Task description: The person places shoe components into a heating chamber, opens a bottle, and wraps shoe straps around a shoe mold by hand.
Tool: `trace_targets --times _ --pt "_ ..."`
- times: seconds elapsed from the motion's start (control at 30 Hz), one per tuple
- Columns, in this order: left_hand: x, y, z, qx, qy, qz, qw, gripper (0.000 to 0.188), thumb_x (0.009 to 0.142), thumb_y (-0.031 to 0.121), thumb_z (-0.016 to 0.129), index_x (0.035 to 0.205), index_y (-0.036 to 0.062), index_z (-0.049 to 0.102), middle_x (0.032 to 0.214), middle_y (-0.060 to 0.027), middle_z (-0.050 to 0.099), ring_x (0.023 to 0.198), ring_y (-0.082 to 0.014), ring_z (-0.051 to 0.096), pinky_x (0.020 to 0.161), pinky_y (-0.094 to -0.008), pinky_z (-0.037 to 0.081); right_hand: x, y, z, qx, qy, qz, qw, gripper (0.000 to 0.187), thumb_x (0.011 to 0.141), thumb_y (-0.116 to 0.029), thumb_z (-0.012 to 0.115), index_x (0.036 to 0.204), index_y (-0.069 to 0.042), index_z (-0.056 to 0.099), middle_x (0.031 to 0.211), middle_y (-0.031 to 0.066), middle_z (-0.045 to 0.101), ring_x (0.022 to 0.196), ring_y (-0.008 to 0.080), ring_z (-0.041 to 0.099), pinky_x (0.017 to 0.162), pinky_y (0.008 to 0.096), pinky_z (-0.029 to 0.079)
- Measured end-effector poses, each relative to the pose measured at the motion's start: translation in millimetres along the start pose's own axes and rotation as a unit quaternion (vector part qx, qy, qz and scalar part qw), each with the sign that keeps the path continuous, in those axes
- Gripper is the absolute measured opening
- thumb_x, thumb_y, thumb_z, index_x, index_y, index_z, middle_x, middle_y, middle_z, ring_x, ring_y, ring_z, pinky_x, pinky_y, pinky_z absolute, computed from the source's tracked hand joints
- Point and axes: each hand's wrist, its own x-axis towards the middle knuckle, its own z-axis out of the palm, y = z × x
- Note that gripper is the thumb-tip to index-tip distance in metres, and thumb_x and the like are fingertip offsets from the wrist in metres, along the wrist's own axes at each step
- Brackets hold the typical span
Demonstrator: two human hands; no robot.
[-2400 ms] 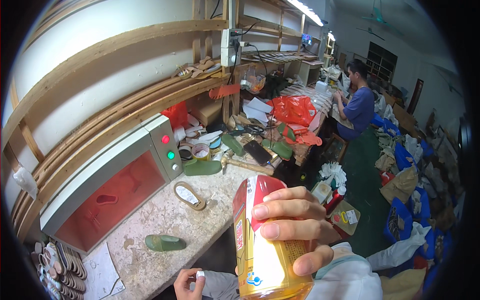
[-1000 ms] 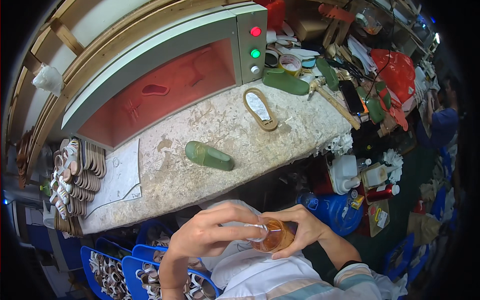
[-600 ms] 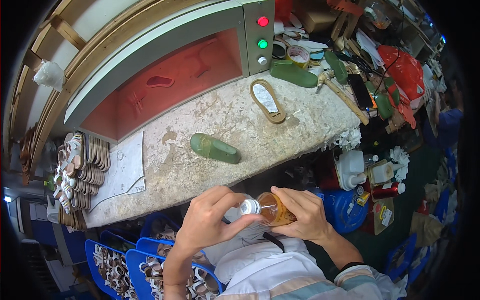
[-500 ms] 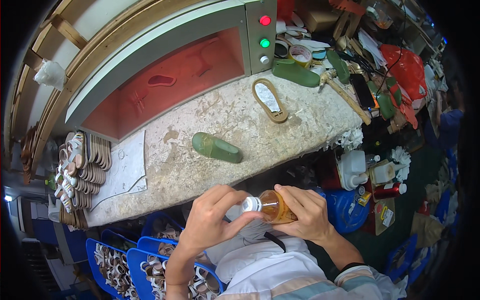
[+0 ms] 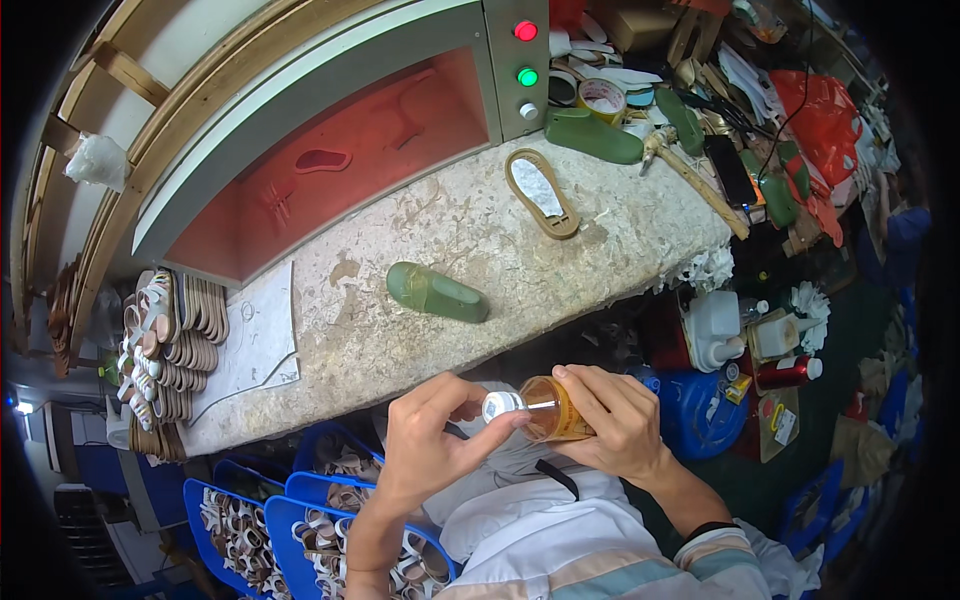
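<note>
Bottle (image 5: 555,410): small, clear plastic, amber liquid inside, yellow-orange label band, white cap (image 5: 497,405). It lay roughly horizontal over the person's lap, cap end pointing toward the left hand, just below the near edge of the desk (image 5: 480,250).

Right hand (image 5: 610,425): wrapped around the bottle body, thumb on top, fingers curled underneath, closed on it. Forearm came in from the lower right, dark band at the wrist.

Left hand (image 5: 430,445): thumb and fingertips pinched on the white cap, remaining fingers curled loosely. Forearm came up from the bottom edge.

Beyond the hands, on the speckled stone desk: green shoe last (image 5: 437,292) lying on its side, directly past the left hand. Further out past the right hand, a tan insole (image 5: 541,192) with a pale centre. Grey oven-like machine (image 5: 330,150) with a red-lit interior at the far edge; red and green lamps on its panel. Stacked insoles (image 5: 170,340) off to the left of the left hand. Blue crates (image 5: 300,520) of small parts beside the left forearm. Blue jug (image 5: 700,415) to the right of the right hand.

Hard to read: bottle's base and most of the label were hidden by the right palm. Couldn't tell whether the cap was seated or loose. Far-right clutter too warped by the fisheye rim to identify.
</note>
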Motion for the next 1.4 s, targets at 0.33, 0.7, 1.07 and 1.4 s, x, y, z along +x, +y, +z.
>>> trace_targets --times 0.33,0.7,1.07,1.4 --pt "7 -4 0 -0.122 -0.066 0.125 0.982 0.040 0.078 0.007 0.078 0.116 -0.0009 0.068 0.109 -0.0178 0.067 0.106 -0.0260 0.064 0.090 -0.0350 0.051 2 5 -5 0.058 -0.014 0.032 0.998 0.079 0.055 -0.021 0.086 0.128 -0.004 0.062 0.108 0.0121 0.068 0.089 0.0262 0.070 0.074 0.0352 0.055" --pt "19 37 37 -0.215 -0.021 0.232 0.948 0.040 0.071 -0.014 0.058 0.106 -0.0004 0.073 0.116 -0.0193 0.070 0.103 -0.0328 0.069 0.094 -0.0422 0.052 -11 9 -17 0.314 -0.143 0.168 0.924 0.076 0.061 -0.026 0.090 0.127 -0.002 0.061 0.100 0.0140 0.070 0.077 0.0226 0.071 0.069 0.0346 0.055" --pt "54 53 65 -0.436 -0.079 0.264 0.856 0.049 0.081 0.006 0.069 0.128 0.0018 0.059 0.148 -0.0326 0.033 0.140 -0.0467 0.035 0.117 -0.0530 0.025 -26 88 -94 0.649 -0.147 0.170 0.727 0.083 0.055 -0.024 0.094 0.124 0.004 0.059 0.111 0.0153 0.069 0.096 0.0236 0.069 0.090 0.0374 0.053" --pt "-38 -67 55 -0.325 -0.091 -0.019 0.941 0.039 0.087 0.012 0.067 0.122 -0.0047 0.061 0.125 -0.0222 0.059 0.115 -0.0311 0.059 0.101 -0.0424 0.046 56 350 -249 0.143 0.455 0.220 0.851 0.060 0.077 -0.012 0.085 0.129 -0.001 0.056 0.117 0.0083 0.064 0.106 0.0178 0.063 0.094 0.0329 0.050"
